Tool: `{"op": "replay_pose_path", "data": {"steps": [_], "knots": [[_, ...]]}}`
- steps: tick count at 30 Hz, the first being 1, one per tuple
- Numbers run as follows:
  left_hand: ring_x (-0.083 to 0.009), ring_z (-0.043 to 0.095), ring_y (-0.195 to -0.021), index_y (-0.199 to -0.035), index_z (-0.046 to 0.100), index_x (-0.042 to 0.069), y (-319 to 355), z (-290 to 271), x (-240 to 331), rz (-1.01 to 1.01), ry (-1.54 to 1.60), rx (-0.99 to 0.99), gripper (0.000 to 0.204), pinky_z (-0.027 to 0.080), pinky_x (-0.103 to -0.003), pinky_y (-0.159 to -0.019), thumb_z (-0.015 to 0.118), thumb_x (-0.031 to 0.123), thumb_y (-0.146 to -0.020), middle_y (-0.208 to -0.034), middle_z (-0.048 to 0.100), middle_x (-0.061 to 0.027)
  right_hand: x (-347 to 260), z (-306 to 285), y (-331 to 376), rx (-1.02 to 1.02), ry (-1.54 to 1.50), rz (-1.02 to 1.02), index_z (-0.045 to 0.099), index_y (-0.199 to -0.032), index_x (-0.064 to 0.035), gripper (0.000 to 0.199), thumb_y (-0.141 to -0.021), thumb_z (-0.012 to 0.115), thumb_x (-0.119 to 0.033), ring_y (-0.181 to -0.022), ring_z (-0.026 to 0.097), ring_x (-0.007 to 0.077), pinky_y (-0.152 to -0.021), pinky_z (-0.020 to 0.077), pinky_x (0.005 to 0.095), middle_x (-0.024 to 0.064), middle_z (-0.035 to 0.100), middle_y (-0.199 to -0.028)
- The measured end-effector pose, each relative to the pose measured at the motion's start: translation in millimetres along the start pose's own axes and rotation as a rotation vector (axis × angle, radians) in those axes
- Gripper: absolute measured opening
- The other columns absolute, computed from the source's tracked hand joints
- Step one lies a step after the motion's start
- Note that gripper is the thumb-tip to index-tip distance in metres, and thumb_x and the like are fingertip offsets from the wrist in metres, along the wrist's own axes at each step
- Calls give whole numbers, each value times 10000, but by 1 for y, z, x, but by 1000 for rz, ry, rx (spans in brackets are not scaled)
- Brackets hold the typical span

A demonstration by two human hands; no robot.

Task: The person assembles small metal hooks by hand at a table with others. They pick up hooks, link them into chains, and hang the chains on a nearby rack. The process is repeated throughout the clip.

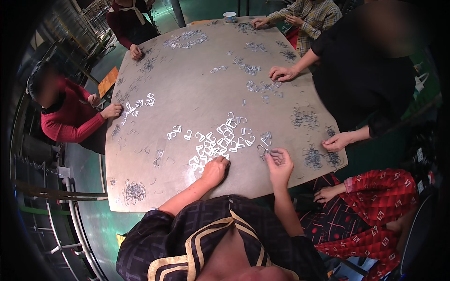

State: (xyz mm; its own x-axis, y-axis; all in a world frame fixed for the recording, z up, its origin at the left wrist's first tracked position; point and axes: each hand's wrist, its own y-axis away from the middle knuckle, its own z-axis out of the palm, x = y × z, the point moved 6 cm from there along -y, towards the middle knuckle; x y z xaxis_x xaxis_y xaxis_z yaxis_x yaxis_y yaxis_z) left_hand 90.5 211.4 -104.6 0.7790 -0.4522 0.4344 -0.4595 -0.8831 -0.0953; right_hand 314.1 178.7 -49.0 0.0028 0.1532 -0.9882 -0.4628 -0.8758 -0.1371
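A loose heap of small, shiny, hook-shaped metal pieces lies on the large tabletop in front of me. My left hand rests at the near edge of this heap, its fingers curled down; what they hold, if anything, is hidden. Just right of the heap, my right hand is raised slightly, thumb and fingertips pinched on a metal hook. Another couple of hooks lie just beyond those fingertips. A few separate hooks are scattered to the heap's left.
Piles of thin dark wire pieces ring the edge of the brown table. A small bowl stands at the far edge. Co-workers sit around the table, including a person in red and one in black.
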Motion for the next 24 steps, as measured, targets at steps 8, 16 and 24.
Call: {"op": "replay_pose_path", "data": {"steps": [8,16,24], "knots": [[-87,629,-628,-810,636,-19,-37,-46,11,-196,855,-130,104,512,-239,-579,717,46,-807,-712,673,-43,-13,10,0,-57,91,-24,579,-1054,12,295,-777,673,51,-759,670,146,-678,520,252,114,686,-850],[-127,543,-763,-753,659,17,-50,-87,74,66,849,61,146,448,-256,-692,792,67,-718,-819,589,-36,-43,20,11,-142,184,-119,576,-1104,-12,356,-767,670,50,-771,689,185,-696,534,283,123,687,-836],[-247,541,-897,-787,581,0,-37,-72,83,207,839,139,197,421,-337,-831,760,55,-722,-913,559,-115,-50,26,38,-181,343,-247,568,-1165,-48,413,-769,667,13,-793,699,198,-685,552,320,116,689,-878]]}}
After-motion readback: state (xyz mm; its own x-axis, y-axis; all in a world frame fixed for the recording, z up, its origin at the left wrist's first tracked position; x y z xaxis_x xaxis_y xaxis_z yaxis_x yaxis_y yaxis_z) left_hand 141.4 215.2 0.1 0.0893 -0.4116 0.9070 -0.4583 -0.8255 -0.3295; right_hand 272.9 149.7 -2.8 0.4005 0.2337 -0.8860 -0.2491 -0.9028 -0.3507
